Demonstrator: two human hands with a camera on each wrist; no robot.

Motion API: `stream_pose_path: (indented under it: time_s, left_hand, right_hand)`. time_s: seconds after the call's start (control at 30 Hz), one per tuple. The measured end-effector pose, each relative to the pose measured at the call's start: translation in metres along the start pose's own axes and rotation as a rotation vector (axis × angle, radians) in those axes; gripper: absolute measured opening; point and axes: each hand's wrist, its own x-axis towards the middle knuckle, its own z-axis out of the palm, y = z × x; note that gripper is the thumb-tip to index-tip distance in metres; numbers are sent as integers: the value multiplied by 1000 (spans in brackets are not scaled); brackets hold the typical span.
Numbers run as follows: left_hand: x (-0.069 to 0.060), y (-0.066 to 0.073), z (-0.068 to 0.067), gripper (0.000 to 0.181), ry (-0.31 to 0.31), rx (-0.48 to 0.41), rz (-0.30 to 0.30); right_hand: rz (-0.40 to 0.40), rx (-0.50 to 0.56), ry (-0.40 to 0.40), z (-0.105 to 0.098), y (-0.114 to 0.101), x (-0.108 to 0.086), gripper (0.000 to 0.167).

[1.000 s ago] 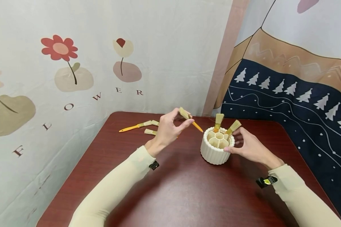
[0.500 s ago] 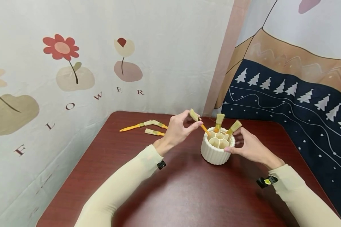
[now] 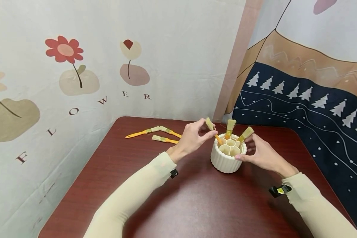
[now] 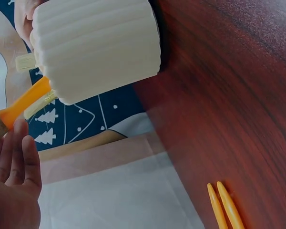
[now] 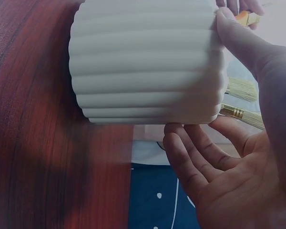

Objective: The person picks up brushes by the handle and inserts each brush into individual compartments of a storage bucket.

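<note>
My left hand [image 3: 192, 137] pinches a paintbrush [image 3: 209, 123] near its metal band, bristles up. Its orange handle [image 4: 26, 102] slants down past the rim into a left compartment of the ribbed cream holder [image 3: 225, 161]. Inside, the holder is split into petal-shaped compartments around a round centre. Two more paintbrushes stand in it, bristles up: one at the back [image 3: 230, 127], another leaning right [image 3: 246, 134]. My right hand [image 3: 263, 154] holds the holder's right side, thumb on the near rim, other fingers behind. In the right wrist view the ribbed wall [image 5: 148, 62] hides the handles inside.
Several things lie on the dark red table [image 3: 214, 205]: left of the holder are three loose paintbrushes, one far left [image 3: 141, 133], one behind [image 3: 170, 132] and one nearer [image 3: 164, 139]. Printed cloths [image 3: 181, 66] hang behind the table.
My left hand has moved right with the paintbrush, and the handle tip has gone from outside the rim into the holder. The right hand and holder have stayed in place.
</note>
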Motion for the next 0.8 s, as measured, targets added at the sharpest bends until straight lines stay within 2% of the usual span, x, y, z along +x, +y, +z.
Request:
stream_pose_path:
  time_s: [0.37, 0.5, 0.53, 0.63, 0.73, 0.8]
  left_hand:
    - [3, -5, 12, 28, -52, 26, -44]
    - [2, -7, 15, 29, -73, 41, -93]
    - [2, -8, 16, 29, -77, 46, -109]
    - [2, -10, 19, 29, -93, 49, -152]
    - [3, -10, 21, 32, -115, 52, -187]
    - [4, -10, 23, 33, -131, 60, -203]
  right_hand:
    - [2, -10, 1, 1, 1, 1, 84]
    - [-18, 20, 0, 0, 10, 3, 87]
    - [-55, 48, 9, 2, 20, 5, 83]
    - [-79, 58, 12, 2, 24, 7, 84]
    - [-54, 50, 11, 2, 18, 6, 84]
    - [-6, 14, 0, 0, 5, 2, 87]
